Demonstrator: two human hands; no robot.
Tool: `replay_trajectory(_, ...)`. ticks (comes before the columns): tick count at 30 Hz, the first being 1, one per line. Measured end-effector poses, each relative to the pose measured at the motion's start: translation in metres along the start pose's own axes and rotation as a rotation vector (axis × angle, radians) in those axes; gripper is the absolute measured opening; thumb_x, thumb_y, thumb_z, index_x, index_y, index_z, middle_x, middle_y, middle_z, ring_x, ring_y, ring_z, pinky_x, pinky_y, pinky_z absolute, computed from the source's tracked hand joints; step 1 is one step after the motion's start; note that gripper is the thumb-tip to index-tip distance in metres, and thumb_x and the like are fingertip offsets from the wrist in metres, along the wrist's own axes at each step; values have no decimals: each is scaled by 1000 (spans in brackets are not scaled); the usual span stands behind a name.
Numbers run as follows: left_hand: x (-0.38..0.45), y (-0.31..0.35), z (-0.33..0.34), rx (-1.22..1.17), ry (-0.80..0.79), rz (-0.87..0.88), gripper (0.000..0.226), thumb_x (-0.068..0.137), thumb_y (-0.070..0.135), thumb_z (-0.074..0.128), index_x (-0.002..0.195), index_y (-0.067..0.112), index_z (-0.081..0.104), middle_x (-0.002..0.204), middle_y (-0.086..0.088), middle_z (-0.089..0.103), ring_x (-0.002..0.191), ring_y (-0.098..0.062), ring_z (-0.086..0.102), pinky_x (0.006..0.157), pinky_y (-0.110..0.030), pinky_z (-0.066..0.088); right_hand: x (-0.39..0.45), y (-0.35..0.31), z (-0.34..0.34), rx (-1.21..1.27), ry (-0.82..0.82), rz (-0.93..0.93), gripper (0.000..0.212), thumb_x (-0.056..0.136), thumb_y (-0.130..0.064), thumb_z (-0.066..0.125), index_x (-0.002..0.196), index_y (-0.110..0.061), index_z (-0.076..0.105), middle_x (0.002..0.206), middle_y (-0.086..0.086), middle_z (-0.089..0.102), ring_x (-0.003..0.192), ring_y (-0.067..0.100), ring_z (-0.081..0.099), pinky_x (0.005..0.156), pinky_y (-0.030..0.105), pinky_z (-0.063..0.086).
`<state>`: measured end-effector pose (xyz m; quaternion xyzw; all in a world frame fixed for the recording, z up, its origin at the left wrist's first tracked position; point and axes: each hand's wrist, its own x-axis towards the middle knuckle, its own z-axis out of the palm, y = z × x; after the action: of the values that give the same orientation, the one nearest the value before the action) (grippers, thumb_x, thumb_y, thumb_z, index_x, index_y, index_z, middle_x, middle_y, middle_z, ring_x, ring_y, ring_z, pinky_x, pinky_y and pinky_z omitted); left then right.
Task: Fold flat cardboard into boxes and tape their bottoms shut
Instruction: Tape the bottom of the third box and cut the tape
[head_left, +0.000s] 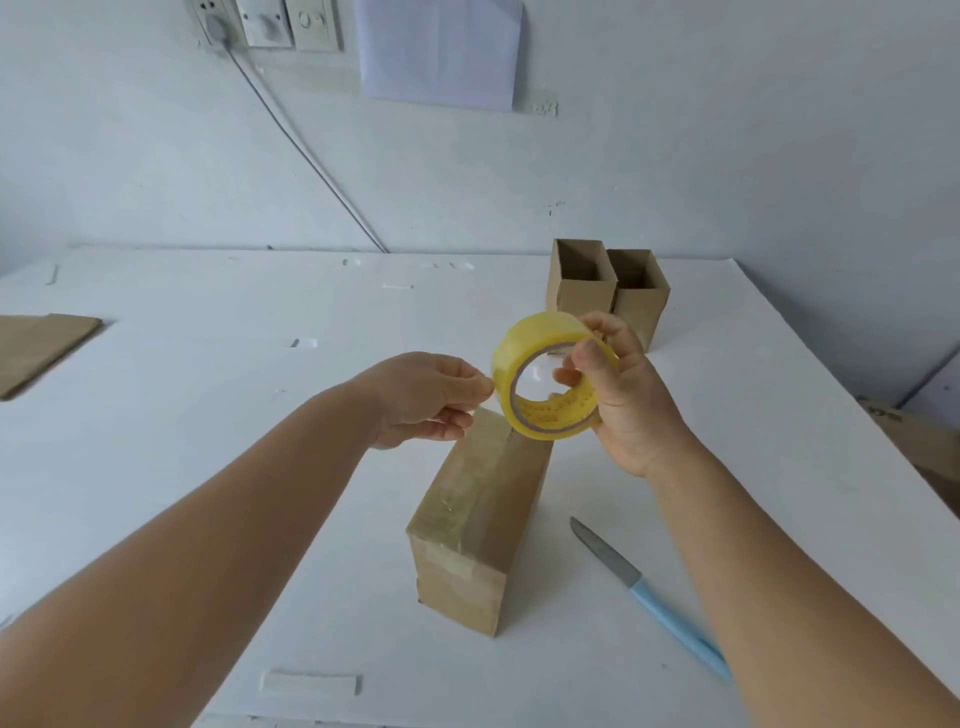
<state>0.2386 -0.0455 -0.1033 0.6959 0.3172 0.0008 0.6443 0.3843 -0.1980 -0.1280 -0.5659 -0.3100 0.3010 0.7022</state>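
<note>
Your right hand holds the tape roll in the air just above the far end of the box, with the fingers curled through the hole and the thumb on the outer face, so the roll can probably turn while the tape comes off. Your left hand is just beside the roll, its fingertips together at the roll's left rim; it seems to pinch the loose end of the tape, but the end itself is too clear to see, so I cannot tell for sure. The box stands near the middle of the surface, toward the near edge, with its closed bottom turned up, which keeps the seam easy to reach. A shiny strip of tape already runs along this seam and bends down over the near end. The cardboard is plain brown and looks firm. The knife lies to the right of the box, near your right arm, ready for cutting. Two open boxes stand together at the far right corner, and flat cardboard waits at the left edge.
</note>
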Motion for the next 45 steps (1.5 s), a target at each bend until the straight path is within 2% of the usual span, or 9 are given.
replay_trajectory(4, 8, -3, 0, -109, -48, 3, 9, 91, 18, 63, 84, 12, 64, 83, -3, 65, 77, -16, 67, 73, -26, 56, 1, -3, 1, -15, 14, -42, 36, 73, -44, 71, 103, -32, 55, 77, -12, 53, 68, 8, 49, 84, 46, 47)
replay_trajectory(9, 20, -2, -7, -114, -52, 31, 9, 87, 10, 67, 89, 2, 69, 72, -6, 67, 64, -11, 65, 64, -21, 56, 0, -13, 9, -114, 63, -71, 56, 65, -76, 61, 103, -34, 57, 71, -11, 46, 68, 7, 43, 78, 33, 49)
replay_trajectory(14, 36, 3, -22, 122, -63, 142, 10, 84, 9, 68, 81, 2, 73, 65, -2, 68, 60, -7, 63, 61, -18, 54, 0, -18, 12, -311, 186, -136, 16, 82, -48, 53, 92, -39, 61, 75, -13, 52, 69, 5, 49, 75, 32, 49)
replay_trajectory(21, 51, -8, -46, 326, -150, 146, 14, 79, 8, 69, 80, -6, 71, 68, -3, 67, 61, -6, 63, 58, -15, 51, -26, -18, -10, -715, 277, -16, 28, 62, -57, 63, 86, -44, 66, 85, -11, 63, 76, 2, 57, 69, 21, 45)
replay_trajectory(24, 55, -9, -49, 381, -176, 140, 13, 79, 9, 69, 78, -3, 71, 66, 0, 69, 61, -7, 64, 59, -16, 52, -34, -14, -12, -893, 318, 74, 28, 60, -58, 62, 86, -49, 62, 90, -26, 61, 83, -2, 55, 67, 21, 42)
replay_trajectory(27, 60, -5, -55, 418, -197, 133, 10, 79, 11, 70, 73, 3, 72, 65, 2, 69, 62, -6, 65, 59, -17, 52, -40, -9, -11, -1096, 325, 129, 28, 59, -60, 58, 85, -49, 58, 92, -23, 59, 86, 3, 53, 67, 25, 41)
replay_trajectory(33, 66, -8, -56, 419, -220, 106, 15, 83, 13, 67, 69, 7, 68, 64, 2, 68, 64, -10, 63, 66, -24, 54, -45, -3, -9, -1142, 290, 185, 24, 73, -62, 61, 85, -42, 57, 89, -17, 57, 83, 3, 51, 62, 25, 39)
replay_trajectory(37, 68, -15, -56, 385, -177, 79, 21, 86, 14, 65, 66, 7, 66, 61, 1, 67, 61, -12, 61, 65, -25, 53, -46, 6, -3, -1152, 245, 161, 19, 89, -48, 50, 91, -32, 59, 99, -7, 60, 91, 14, 54, 75, 32, 43)
replay_trajectory(45, 72, -24, -52, 419, -127, 73, 16, 85, 14, 64, 71, 7, 67, 68, -1, 68, 63, -15, 59, 64, -25, 52, -42, 12, -3, -1153, 252, 181, 10, 88, -40, 51, 88, -34, 59, 98, -8, 58, 90, 12, 52, 69, 28, 38)
